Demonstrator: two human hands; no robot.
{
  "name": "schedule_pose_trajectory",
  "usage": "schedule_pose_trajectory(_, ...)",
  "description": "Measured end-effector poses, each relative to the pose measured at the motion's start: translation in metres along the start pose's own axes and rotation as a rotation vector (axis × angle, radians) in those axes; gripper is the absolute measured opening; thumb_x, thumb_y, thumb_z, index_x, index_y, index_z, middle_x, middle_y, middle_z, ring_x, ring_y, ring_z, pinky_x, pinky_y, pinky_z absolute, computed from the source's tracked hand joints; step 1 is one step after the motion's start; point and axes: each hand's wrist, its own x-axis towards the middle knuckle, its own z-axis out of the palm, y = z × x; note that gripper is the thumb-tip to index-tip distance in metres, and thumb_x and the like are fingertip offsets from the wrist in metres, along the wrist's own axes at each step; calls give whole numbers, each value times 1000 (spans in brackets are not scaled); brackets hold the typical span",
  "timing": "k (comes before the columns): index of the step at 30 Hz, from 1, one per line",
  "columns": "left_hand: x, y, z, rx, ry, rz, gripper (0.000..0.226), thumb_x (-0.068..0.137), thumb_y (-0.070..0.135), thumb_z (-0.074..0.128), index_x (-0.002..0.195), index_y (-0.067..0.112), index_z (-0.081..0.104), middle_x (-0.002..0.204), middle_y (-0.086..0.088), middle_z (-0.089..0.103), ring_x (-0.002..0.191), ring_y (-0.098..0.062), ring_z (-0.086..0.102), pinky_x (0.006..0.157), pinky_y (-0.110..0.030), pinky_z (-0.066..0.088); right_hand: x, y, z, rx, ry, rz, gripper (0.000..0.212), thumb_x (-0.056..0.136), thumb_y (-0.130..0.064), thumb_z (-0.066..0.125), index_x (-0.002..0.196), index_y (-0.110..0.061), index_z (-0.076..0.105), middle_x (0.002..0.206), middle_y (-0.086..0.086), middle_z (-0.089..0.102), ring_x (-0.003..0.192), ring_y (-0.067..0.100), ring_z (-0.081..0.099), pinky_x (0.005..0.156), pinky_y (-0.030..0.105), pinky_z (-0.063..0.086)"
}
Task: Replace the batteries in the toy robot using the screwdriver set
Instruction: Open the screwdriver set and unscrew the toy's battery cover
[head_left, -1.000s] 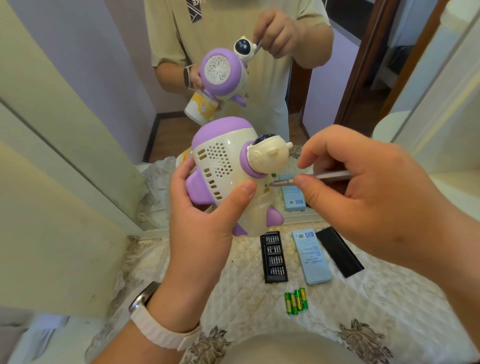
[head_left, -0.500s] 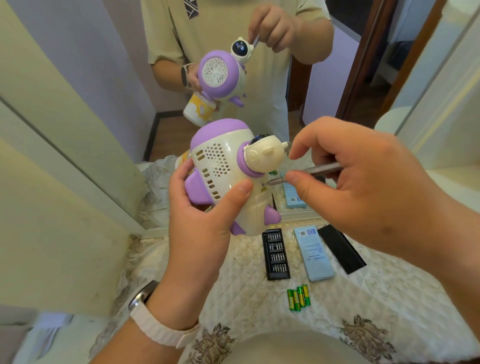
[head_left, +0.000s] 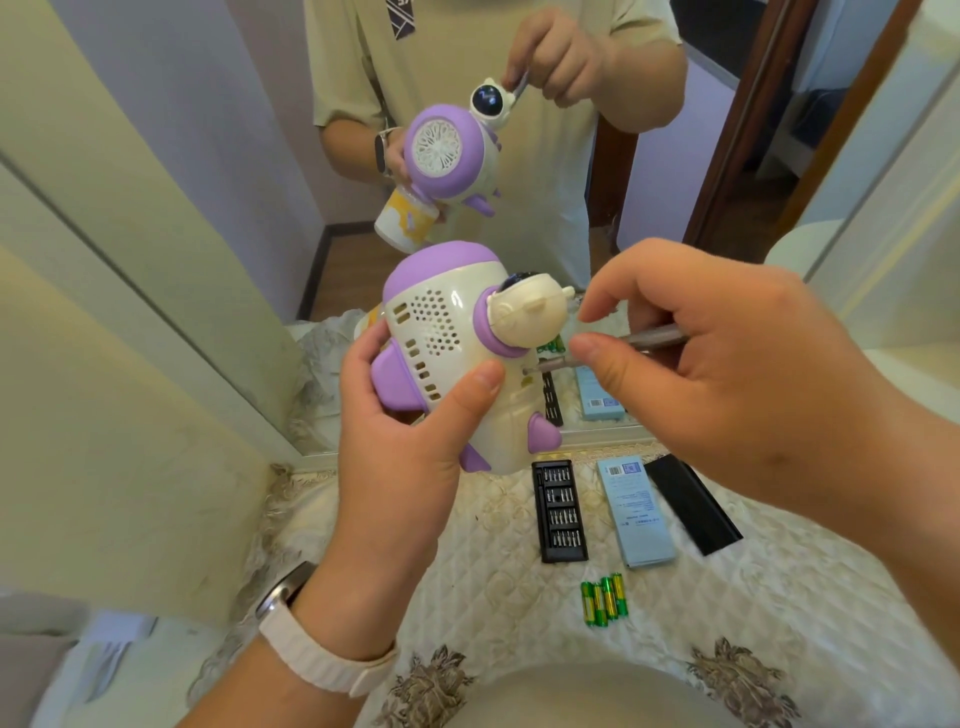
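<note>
My left hand (head_left: 400, 457) grips the cream and purple toy robot (head_left: 447, 338) in the air above the table, thumb across its back. My right hand (head_left: 727, 374) pinches a thin silver screwdriver (head_left: 597, 353) between thumb and fingers. Its tip touches the robot's body just below the round head. On the quilted cloth lie several green batteries (head_left: 602, 600), side by side. Beside them are the open black bit case (head_left: 560, 512), its black lid (head_left: 691, 501) and a light blue sleeve (head_left: 636, 512).
A mirror (head_left: 675, 208) stands right behind the table and reflects me, the toy and the hands. A cream wall panel (head_left: 130, 364) rises on the left. The cream quilted tablecloth (head_left: 519, 597) covers the table.
The toy and both hands have shifted slightly up and left in view. The screwdriver tip stays at the same spot on the robot's body, and my right fingers have shifted on the shaft.
</note>
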Motion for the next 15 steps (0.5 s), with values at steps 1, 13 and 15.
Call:
schedule_pose_trajectory(1,0,0,0,-2,-1,0,78,62,33,84,131,32,48,108,8,72,90,-9,73,64,-27,58,0,0,0,20,5,2,9,90,-32,63,91,-25,57,58,-13,42,57,13,46,48,16,35)
schedule_pose_trajectory(13,-1,-1,4,9,-14,8,77,64,29,87,130,34,49,105,9,73,89,-7,72,64,-26,57,-4,2,0,72,-16,15,10,94,-32,57,90,-23,56,52,-5,52,53,17,52,44,18,38)
schedule_pose_trajectory(15,-1,-3,4,8,-16,8,70,66,29,82,129,34,50,105,9,73,89,-8,72,64,-26,57,-5,2,-1,93,-11,19,7,90,-28,60,92,-23,56,57,-6,53,55,18,52,45,18,39)
